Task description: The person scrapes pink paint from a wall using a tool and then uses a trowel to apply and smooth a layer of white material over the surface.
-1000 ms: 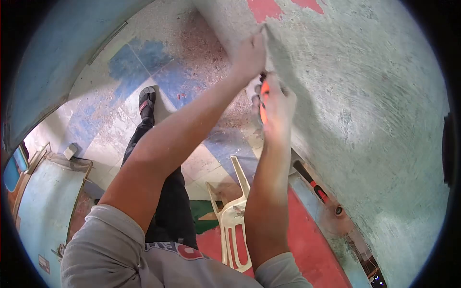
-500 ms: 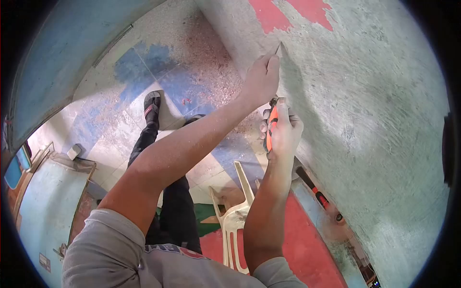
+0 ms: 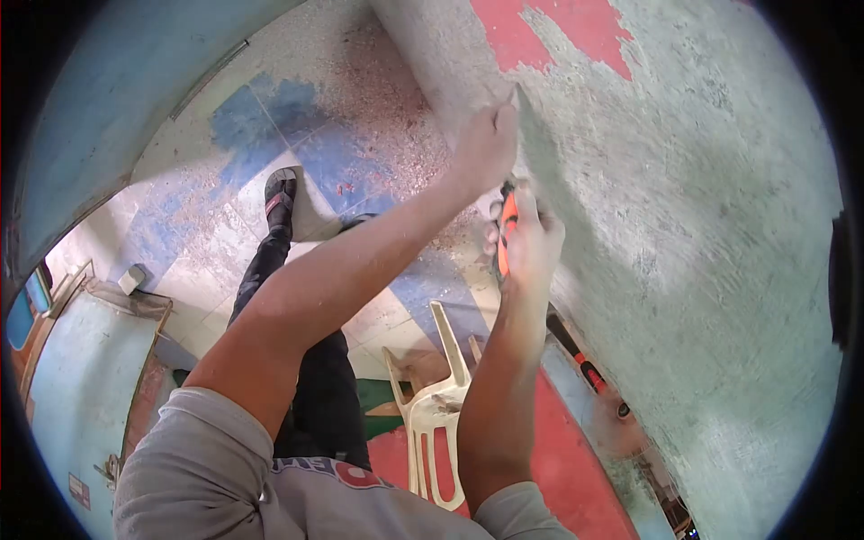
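Observation:
My right hand (image 3: 537, 238) is wrapped around the orange and black handle of a scraper (image 3: 508, 229). Further up the same line, my left hand (image 3: 489, 142) is closed in a fist over the forward part of the tool, and most of the metal is hidden inside it. A thin pointed tip shows just past the left fingers, right at the surface of the wall (image 3: 666, 207). Both hands look dusty. Above the tip, a jagged patch of red paint (image 3: 508, 36) remains on the otherwise grey-green, scraped wall.
Chips and dust lie over the blue and white floor tiles (image 3: 355, 171) along the wall's base. A white plastic chair (image 3: 441, 405) stands by my right forearm. A red and black handled tool (image 3: 589, 373) lies on the narrow ledge. At left is a pale blue panel (image 3: 90, 369).
Both hands and the tool tip have shifted slightly left across the wall, away from the red patch. The whole view has tilted a little. The grip is unchanged.

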The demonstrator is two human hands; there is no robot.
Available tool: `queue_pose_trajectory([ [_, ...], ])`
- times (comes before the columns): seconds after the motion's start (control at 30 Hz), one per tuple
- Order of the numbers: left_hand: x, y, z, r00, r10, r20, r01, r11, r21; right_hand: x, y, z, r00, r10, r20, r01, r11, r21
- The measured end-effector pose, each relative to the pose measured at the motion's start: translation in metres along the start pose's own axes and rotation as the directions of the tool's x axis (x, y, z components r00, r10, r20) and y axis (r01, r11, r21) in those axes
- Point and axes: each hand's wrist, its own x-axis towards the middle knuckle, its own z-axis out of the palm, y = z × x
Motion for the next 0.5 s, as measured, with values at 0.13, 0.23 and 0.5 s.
queue_pose_trajectory([
  [0.13, -0.002, 0.008, -0.007, 0.999, -0.016, 0.037, 0.010, 0.990, 0.143, 0.003, 0.004, 0.001, 0.999, 0.046, 0.000, -0.046, 0.999, 0.028],
  [0.23, 0.009, 0.009, -0.010, 1.000, -0.014, 0.021, 0.011, 0.994, 0.104, 0.002, 0.000, 0.001, 1.000, 0.018, 0.005, -0.018, 1.000, 0.014],
  [0.5, 0.041, -0.023, -0.019, 0.996, -0.083, -0.021, 0.083, 0.996, 0.021, 0.037, 0.009, 0.024, 0.999, 0.038, -0.009, -0.038, 0.998, -0.057],
])
